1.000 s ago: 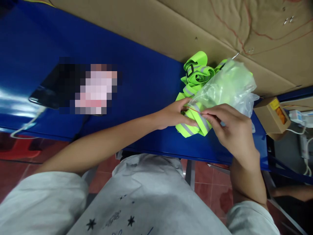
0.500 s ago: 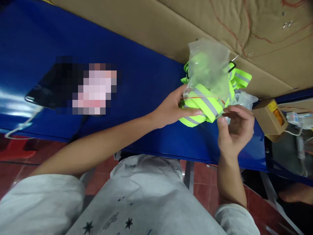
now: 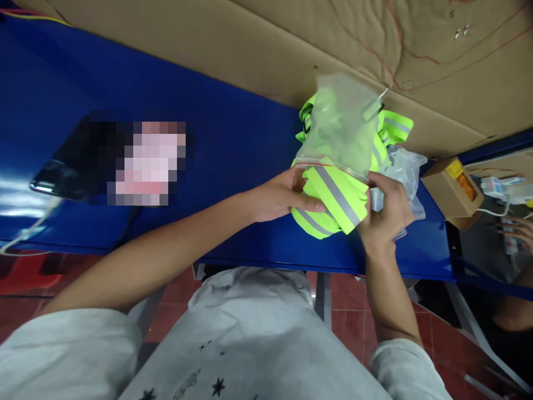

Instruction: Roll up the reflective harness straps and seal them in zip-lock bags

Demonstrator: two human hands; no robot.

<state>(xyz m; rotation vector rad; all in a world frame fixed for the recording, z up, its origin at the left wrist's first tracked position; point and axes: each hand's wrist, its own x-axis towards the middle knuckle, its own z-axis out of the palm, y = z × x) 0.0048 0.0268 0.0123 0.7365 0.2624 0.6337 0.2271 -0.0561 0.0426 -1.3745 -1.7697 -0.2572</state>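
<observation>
A bundle of folded neon-yellow reflective strap (image 3: 335, 191) with grey stripes sits partly inside the mouth of a clear zip bag (image 3: 343, 122). My left hand (image 3: 287, 197) grips the bundle from the left, thumb across its front and fingers behind. At the right corner of the bag's mouth, my right hand (image 3: 385, 208) has its fingers curled against the bag's edge and the bundle's side; the fingertips are partly hidden. More neon strap (image 3: 395, 125) with black fittings lies behind the bag. Other clear plastic bags (image 3: 403, 172) rest just beyond my right hand.
On the blue table (image 3: 233, 144), a dark phone (image 3: 62, 172) with a white cable lies at the left, partly pixelated. A small cardboard box (image 3: 449, 191) stands at the right. Brown cardboard (image 3: 250, 61) borders the back. Another person's hand (image 3: 520, 230) shows at the far right.
My right hand has moved in from the right and closed at the bag's mouth. The bag's opening now sits around the bundle's upper part. The view has shifted slightly.
</observation>
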